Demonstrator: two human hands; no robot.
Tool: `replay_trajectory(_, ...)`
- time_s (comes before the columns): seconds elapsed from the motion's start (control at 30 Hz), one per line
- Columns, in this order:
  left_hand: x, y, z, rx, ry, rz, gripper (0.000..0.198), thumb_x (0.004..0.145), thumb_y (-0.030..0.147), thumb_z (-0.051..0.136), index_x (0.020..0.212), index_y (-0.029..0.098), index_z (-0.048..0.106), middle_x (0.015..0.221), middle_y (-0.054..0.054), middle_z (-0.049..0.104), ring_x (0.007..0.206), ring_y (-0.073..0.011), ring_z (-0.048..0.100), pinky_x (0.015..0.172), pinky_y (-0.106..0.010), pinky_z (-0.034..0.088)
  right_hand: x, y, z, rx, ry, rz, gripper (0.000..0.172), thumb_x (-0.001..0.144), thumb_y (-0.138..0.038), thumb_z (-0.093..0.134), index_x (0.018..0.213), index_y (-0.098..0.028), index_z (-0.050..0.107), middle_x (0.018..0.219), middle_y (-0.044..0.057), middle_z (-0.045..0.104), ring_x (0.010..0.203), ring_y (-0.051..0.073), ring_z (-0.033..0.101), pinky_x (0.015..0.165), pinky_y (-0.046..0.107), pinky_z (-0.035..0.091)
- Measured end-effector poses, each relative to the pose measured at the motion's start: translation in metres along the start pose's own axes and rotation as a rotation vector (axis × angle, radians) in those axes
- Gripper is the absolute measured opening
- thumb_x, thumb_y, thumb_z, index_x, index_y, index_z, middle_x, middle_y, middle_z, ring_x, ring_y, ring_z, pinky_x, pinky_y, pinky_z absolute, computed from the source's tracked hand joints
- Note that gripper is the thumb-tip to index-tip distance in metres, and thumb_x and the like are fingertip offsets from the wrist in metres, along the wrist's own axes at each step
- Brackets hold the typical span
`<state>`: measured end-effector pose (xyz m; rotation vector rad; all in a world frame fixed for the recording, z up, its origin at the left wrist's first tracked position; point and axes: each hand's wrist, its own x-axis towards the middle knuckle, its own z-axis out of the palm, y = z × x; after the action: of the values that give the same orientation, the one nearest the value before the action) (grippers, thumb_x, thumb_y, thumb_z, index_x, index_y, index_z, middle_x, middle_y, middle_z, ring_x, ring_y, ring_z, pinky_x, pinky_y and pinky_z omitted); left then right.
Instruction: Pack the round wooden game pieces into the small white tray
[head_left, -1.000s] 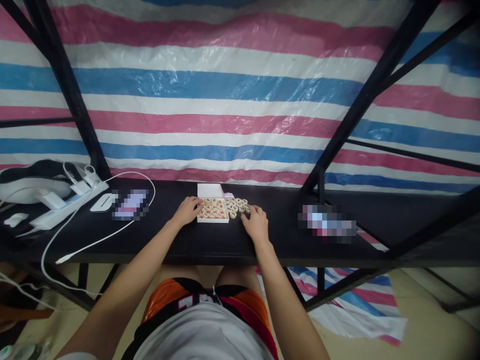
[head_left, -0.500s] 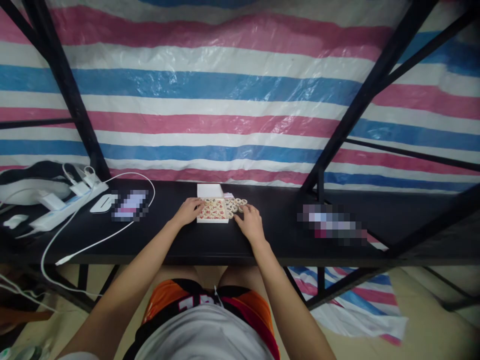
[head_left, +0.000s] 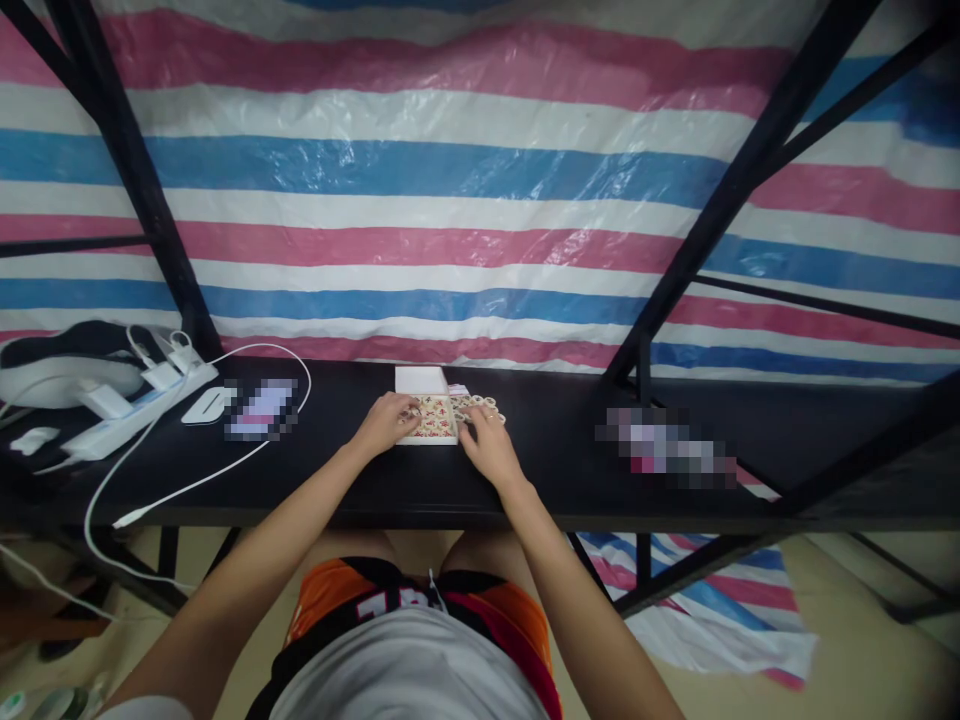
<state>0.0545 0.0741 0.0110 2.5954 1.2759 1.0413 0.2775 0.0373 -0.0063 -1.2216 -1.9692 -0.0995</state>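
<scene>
On the black table [head_left: 427, 490], the left hand [head_left: 384, 425] curls over the box [head_left: 429, 440], the right [head_left: 491, 445] beside it; grips unclear.

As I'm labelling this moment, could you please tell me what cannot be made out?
In the head view:
Boxed xiangqi pieces: characters too small; left hand covers some.
Loose xiangqi pieces: right hand hides some; whether it grips one is unclear.
Phone-like object: pixelation hides its screen.
Right-side object: pixelation hides its identity.
</scene>
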Motion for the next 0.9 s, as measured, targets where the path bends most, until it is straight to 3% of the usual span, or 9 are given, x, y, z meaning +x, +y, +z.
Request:
replay_trajectory(0.13,-0.003,0.022,0.004,-0.065,-0.072,0.237,0.023,0.087,0.038,0.052,0.097,0.019,0.061,0.095,-0.006,0.064,0.094,-0.0194,0.055,0.088,-0.034,0.043,0.0,-0.016,-0.005,0.099,-0.157,-0.199,0.031,0.091,-0.02,0.037,0.117,-0.021,0.053,0.108,0.009,0.059,0.106,0.022,0.052,0.095,0.041,0.042)
replay_trajectory(0.47,-0.004,0.019,0.008,-0.129,-0.037,0.324,0.025,0.09,0.038,0.048,0.102,0.019,0.06,0.099,-0.007,0.066,0.098,-0.0197,0.057,0.09,-0.036,0.044,-0.001,-0.019,-0.008,0.173,-0.153,-0.221,0.025,0.091,-0.023,0.041,0.112,-0.021,0.055,0.105,0.008,0.06,0.103,0.022,0.054,0.092,0.04,0.044)
replay_trajectory(0.63,-0.003,0.023,0.007,-0.14,-0.03,0.313,0.03,0.09,0.036,0.049,0.114,0.019,0.056,0.108,-0.007,0.063,0.104,-0.0196,0.056,0.093,-0.035,0.043,0.001,-0.016,-0.005,0.157,-0.094,-0.23,0.022,0.091,-0.024,0.04,0.106,-0.021,0.057,0.1,0.008,0.061,0.097,0.022,0.055,0.089,0.038,0.045)
replay_trajectory(0.7,-0.002,0.022,0.004,-0.107,-0.027,0.251,0.034,0.09,0.037,0.048,0.12,0.02,0.052,0.114,-0.008,0.059,0.108,-0.0198,0.054,0.094,-0.034,0.042,0.001,-0.01,-0.004,0.121,-0.023,-0.157,0.021,0.091,-0.025,0.041,0.104,-0.02,0.057,0.099,0.008,0.061,0.096,0.022,0.054,0.09,0.038,0.043)
replay_trajectory(0.8,0.0,0.008,0.0,-0.039,0.029,0.092,0.031,0.091,0.034,0.044,0.117,0.019,0.054,0.11,-0.009,0.058,0.105,-0.0204,0.053,0.095,-0.035,0.041,0.0,0.007,-0.004,0.005,0.122,0.09,0.02,0.088,-0.025,0.043,0.099,-0.018,0.058,0.097,0.009,0.061,0.093,0.023,0.054,0.086,0.037,0.042)
replay_trajectory(0.9,0.001,-0.012,0.0,0.042,0.065,-0.111,0.026,0.089,0.03,0.046,0.108,0.017,0.059,0.102,-0.009,0.059,0.099,-0.0227,0.053,0.092,-0.038,0.041,-0.003,0.022,-0.005,-0.109,0.121,0.365,0.017,0.084,-0.025,0.046,0.093,-0.017,0.058,0.09,0.009,0.061,0.084,0.022,0.055,0.076,0.032,0.042)
